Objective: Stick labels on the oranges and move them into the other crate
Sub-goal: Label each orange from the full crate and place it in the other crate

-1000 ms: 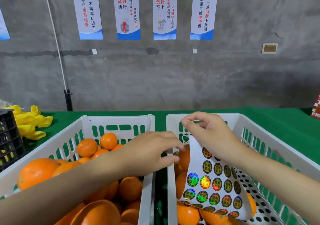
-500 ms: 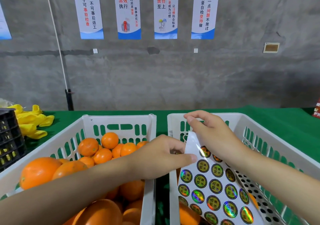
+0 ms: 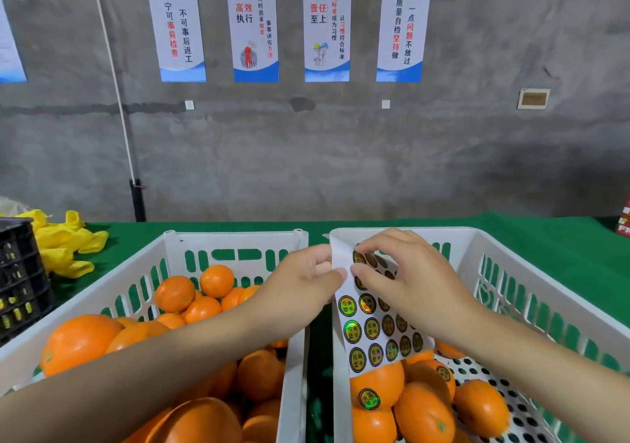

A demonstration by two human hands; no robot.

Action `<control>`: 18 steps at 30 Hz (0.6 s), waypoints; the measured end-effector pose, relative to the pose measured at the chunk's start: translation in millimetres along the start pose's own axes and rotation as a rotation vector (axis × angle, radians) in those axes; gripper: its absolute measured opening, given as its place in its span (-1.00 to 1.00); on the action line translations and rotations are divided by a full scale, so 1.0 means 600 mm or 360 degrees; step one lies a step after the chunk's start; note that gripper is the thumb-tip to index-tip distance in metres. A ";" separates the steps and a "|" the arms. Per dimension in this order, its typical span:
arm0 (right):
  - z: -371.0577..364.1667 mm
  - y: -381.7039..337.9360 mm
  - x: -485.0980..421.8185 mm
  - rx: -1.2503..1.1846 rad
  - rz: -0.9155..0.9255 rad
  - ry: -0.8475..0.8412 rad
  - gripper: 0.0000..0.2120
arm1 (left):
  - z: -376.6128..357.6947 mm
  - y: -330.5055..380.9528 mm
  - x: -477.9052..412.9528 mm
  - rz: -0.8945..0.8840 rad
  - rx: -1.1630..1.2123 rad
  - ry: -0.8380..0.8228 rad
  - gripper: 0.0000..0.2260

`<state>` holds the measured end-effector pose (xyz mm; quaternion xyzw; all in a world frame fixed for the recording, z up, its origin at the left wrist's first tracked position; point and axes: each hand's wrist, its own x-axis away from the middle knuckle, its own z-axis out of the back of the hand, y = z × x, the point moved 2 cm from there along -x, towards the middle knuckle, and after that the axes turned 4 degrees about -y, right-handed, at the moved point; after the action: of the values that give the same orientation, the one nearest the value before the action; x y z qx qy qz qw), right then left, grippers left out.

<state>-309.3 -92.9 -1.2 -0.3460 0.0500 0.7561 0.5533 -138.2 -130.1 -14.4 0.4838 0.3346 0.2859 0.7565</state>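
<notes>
Head view: the left hand pinches the left edge of the label sheet; the right hand pinches the same sheet near its top; the sheet hangs over the right crate, above labelled oranges; piled oranges fill the left crate on the green desk.

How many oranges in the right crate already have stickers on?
2: the front orange below the label sheet, and the orange right of it. Other stickers may be hidden.
</notes>
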 end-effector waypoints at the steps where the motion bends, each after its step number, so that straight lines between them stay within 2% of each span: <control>1: 0.000 0.000 -0.001 -0.0006 0.0000 0.0005 -0.71 | 0.001 0.000 0.000 -0.0005 0.0000 -0.0006 -0.76; 4: 0.004 -0.002 -0.002 -0.0013 -0.0024 0.0060 -0.63 | 0.002 -0.001 -0.001 -0.0026 -0.0047 -0.0002 -0.76; 8: 0.009 -0.008 -0.001 -0.0028 -0.0003 0.0090 -0.64 | 0.001 0.000 0.002 -0.0087 -0.0181 0.0004 -0.76; 13: 0.009 -0.010 -0.001 -0.0073 0.0016 -0.0035 -0.73 | 0.006 0.003 0.009 -0.0162 -0.0412 0.0016 -0.80; 18: 0.004 -0.016 0.003 -0.0136 0.0050 -0.0184 -0.71 | 0.011 -0.003 0.008 -0.0184 -0.0554 0.0002 -0.78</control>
<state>-302.4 -86.8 2.7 -0.3243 -0.0088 0.7849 0.5279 -129.8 -131.1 -15.2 0.3253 0.3077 0.2958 0.8438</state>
